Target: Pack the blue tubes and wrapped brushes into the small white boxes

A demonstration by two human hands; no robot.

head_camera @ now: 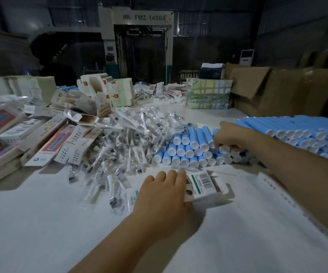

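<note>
My left hand [164, 196] grips a small white box [204, 187] with a barcode label, lying on the white table; its end flap is open toward the right. My right hand [231, 136] reaches into the stack of blue tubes [186, 148] with white caps, its fingers curled around one tube at the stack's right side. A heap of clear-wrapped brushes [123, 146] lies left of the tubes. A larger pile of blue tubes [305, 133] sits under and behind my right forearm.
Flat and folded white boxes [46, 138] are piled at the left. Stacks of box blanks [117, 89] and a taped bundle [208, 93] stand at the back. Brown cartons [281, 89] line the right. A machine stands in the dark background.
</note>
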